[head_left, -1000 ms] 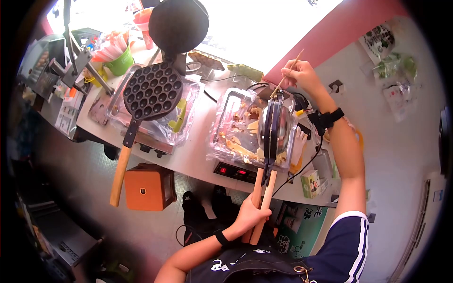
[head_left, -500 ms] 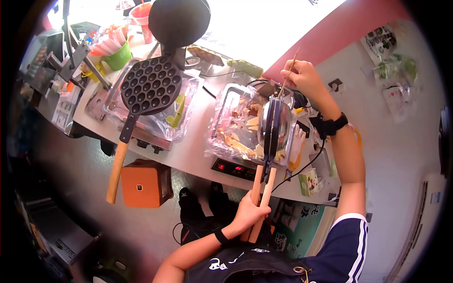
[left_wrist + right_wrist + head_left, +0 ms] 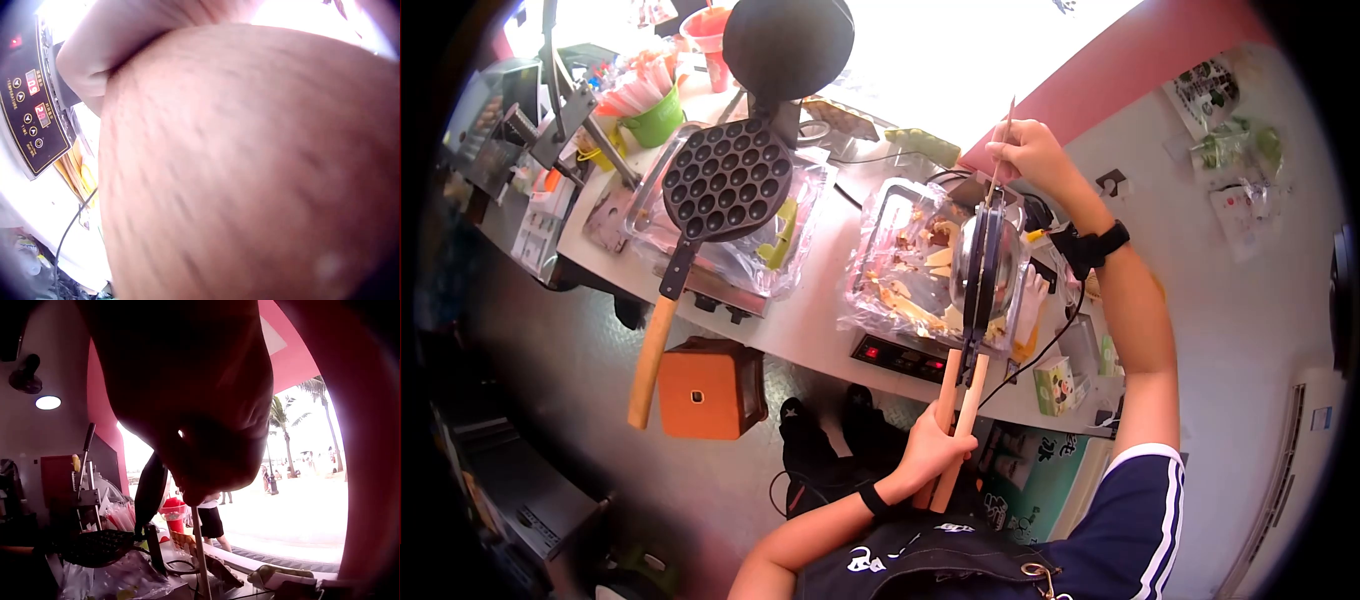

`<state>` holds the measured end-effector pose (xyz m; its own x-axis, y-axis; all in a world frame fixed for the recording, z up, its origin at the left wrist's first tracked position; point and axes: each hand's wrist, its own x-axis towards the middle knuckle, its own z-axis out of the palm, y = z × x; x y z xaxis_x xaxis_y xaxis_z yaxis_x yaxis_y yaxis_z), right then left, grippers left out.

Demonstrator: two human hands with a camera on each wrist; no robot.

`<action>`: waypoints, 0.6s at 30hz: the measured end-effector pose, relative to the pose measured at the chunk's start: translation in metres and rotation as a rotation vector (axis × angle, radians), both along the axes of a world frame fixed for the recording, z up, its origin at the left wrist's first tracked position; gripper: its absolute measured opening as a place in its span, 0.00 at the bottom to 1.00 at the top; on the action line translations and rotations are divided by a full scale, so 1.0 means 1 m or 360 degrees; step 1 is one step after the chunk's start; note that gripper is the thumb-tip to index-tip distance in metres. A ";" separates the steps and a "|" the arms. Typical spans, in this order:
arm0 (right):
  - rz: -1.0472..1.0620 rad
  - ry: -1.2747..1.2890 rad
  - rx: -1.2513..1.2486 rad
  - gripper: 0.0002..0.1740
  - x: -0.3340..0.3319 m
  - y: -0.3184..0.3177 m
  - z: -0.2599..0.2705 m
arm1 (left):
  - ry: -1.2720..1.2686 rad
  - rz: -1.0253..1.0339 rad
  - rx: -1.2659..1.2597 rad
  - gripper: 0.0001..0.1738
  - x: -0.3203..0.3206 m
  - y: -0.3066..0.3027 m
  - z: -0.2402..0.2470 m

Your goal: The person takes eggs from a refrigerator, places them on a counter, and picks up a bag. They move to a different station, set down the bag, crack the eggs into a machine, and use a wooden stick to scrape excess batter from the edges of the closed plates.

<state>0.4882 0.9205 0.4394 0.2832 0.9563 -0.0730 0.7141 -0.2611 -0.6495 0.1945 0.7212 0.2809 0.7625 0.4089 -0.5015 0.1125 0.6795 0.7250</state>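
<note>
My left hand (image 3: 932,448) grips the two wooden handles (image 3: 948,385) of a round waffle iron (image 3: 978,270). The iron is closed and stands on edge over a plastic-lined tray, its handles toward my body and slightly parted at the panel end. Above the hinge end, my right hand (image 3: 1035,155) pinches a thin wooden stick (image 3: 996,183) between thumb and fingers, its lower end at the hinge. In the right wrist view the stick (image 3: 200,550) points down from the dark fingertips. My forearm and wrist fill most of the left wrist view.
Browned scraps lie in the plastic-lined tray (image 3: 870,300), behind a lit control panel (image 3: 900,355). At left, a second iron (image 3: 728,180) stands open with bubble-shaped hollows. A black cable (image 3: 1050,348) hangs by my right wrist. An orange box (image 3: 705,395) sits below the counter.
The stick has swung from a strong slant to nearly upright, and my right hand has shifted slightly left. My left hand keeps its hold on the handles.
</note>
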 end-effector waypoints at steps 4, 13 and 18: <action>0.0210 -0.0328 -0.0068 0.09 -0.031 -0.016 0.018 | 0.0001 0.0014 0.0024 0.26 0.001 -0.002 -0.002; 0.0228 0.0028 -0.0154 0.10 -0.056 -0.030 0.022 | -0.0011 -0.0004 -0.0012 0.28 0.003 0.005 0.004; 0.0529 -0.0151 -0.0279 0.08 -0.080 -0.055 0.003 | -0.0016 -0.0010 -0.0025 0.28 0.001 0.002 0.001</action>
<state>0.4083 0.8657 0.4427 -0.0270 0.9724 -0.2318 0.8332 -0.1063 -0.5427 0.1959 0.7232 0.2824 0.7701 0.3962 -0.4999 0.1094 0.6901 0.7154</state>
